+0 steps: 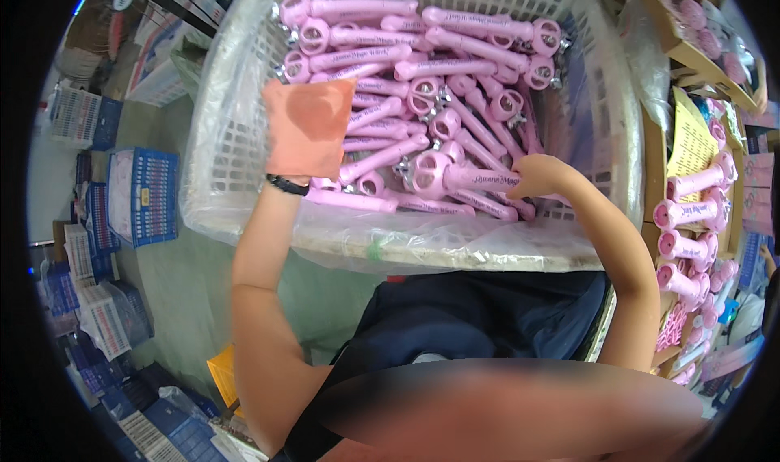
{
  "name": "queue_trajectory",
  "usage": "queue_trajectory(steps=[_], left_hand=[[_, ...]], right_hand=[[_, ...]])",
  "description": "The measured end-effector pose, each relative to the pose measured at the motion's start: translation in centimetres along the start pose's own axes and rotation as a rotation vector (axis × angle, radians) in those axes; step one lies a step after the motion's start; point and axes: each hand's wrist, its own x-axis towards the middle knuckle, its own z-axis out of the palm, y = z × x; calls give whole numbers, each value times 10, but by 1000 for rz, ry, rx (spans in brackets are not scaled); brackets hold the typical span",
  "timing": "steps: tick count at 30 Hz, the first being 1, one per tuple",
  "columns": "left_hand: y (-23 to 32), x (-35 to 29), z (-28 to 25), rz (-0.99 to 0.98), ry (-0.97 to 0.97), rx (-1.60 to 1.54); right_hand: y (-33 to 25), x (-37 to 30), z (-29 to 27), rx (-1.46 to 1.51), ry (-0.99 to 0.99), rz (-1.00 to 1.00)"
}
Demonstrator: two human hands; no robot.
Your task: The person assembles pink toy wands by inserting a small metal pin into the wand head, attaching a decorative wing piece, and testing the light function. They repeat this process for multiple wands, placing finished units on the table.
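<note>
Your right hand had its grip closed around the handle of a pink toy wand lying on top of the pile in the white plastic basket, while your left hand hovered over the wands, grip too blurred to tell

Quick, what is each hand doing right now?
Left hand: raised over the white basket, blurred, so open or closed cannot be told.
Right hand: closed on a pink wand in the basket.
</note>
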Motion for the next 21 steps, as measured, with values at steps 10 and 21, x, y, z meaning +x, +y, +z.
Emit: queue_trajectory(steps=[10,21], left_hand=[[60,-16,150,-357,-9,-1072],[94,-101,264,478,67,-368]], right_hand=[[-115,-120,90,1152,623,-316],[-111,-200,235,1953,552,-610]])
